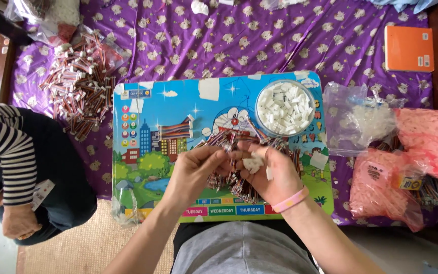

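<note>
Hands fitting small white connectors to striped wire bundles over a cartoon board

Head view: the left hand [198,165] has its grip pinched on the ends of the wire bundles [229,175] heaped on the cartoon board [143,152], which lies across the lap. The right hand [272,175], in a pink wristband [291,200], is cupped around a few white connectors [253,163], just beside the wire ends. More connectors fill the round clear tub [286,107] at the board's far edge. Likely slips: loose pieces could spill from the cupped palm if it tilts, and the tangled heap could snag and drag off the board.
</note>
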